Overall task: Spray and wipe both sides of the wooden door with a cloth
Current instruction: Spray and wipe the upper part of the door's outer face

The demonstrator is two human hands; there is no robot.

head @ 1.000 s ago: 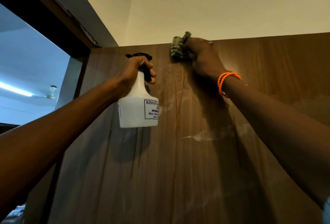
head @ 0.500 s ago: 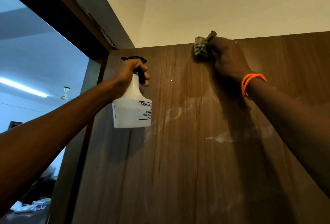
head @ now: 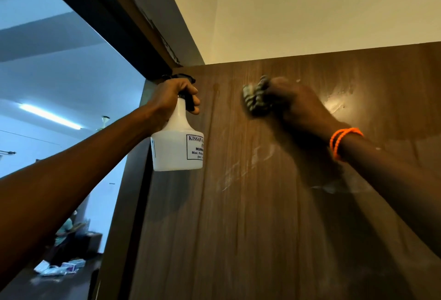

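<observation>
Right hand (head: 296,106) grips cloth (head: 256,99) against door (head: 262,216) — left hand (head: 170,96) clutches spray bottle (head: 177,146).

Dim, warm light on the door (head: 262,204), with glare patches at upper right. The right hand (head: 298,108) and cloth (head: 255,99) blur. Bluish tube light (head: 50,117) glows beyond; edges bend.
</observation>
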